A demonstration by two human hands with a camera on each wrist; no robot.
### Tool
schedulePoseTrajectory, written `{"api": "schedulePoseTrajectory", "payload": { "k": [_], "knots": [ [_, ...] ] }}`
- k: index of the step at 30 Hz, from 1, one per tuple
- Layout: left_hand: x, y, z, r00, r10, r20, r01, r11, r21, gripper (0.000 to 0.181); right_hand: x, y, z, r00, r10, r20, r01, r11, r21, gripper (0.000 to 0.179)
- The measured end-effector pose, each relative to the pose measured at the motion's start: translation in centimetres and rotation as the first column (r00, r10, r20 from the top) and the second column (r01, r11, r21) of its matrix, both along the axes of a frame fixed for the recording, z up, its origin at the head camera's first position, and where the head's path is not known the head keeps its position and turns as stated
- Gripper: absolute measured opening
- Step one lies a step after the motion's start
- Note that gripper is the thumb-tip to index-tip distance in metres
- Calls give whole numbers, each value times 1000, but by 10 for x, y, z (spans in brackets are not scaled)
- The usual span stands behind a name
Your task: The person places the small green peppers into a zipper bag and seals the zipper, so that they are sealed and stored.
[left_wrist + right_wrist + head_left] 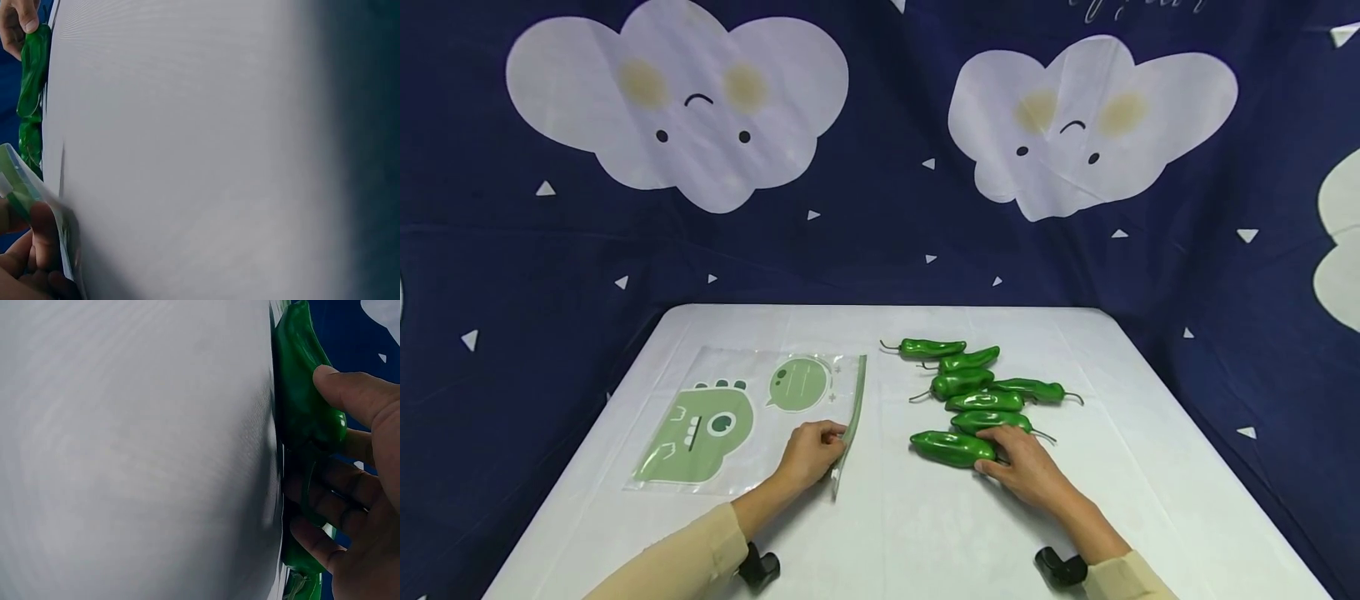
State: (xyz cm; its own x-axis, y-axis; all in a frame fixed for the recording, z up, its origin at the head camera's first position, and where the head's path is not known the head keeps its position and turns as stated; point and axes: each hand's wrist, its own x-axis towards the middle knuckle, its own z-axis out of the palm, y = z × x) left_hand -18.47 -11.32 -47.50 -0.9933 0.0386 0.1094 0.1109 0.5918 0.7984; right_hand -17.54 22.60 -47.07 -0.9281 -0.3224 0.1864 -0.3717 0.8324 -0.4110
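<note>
A clear zip bag point(715, 433) printed with a green dinosaur lies flat on the left of the table. My left hand point(811, 454) pinches its green zip edge point(858, 387) between thumb and fingers; in the left wrist view that edge point(19, 181) is lifted off the table. On the right, my right hand point(1030, 471) holds the nearest green pepper point(951, 448) by its stem end. The right wrist view shows the thumb on this pepper point(306, 394), with fingers behind it and around the stem. It lies on or just above the table; I cannot tell which.
Several more green peppers lie in a loose column behind the held one, such as the farthest pepper point(932, 348). The white table point(895, 533) ends at a dark blue cloud-patterned cloth point(887, 267). Black wrist devices point(1060, 568) sit under both forearms.
</note>
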Motion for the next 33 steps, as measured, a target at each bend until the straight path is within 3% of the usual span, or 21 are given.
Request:
{"api": "schedulePoseTrajectory", "payload": {
  "k": [12,24,33],
  "knots": [
    [-5,-6,7,994,100,-35,-96,991,95,24,0,2,-3,1000,-9,-10,9,1000,-3,45],
    [-8,-14,24,985,174,19,-173,955,242,24,-2,5,-2,998,-21,56,24,998,-59,44],
    [-8,-20,30,977,214,-19,-204,952,226,25,1,6,-1,1000,-12,22,15,989,-145,41]
  ]
}}
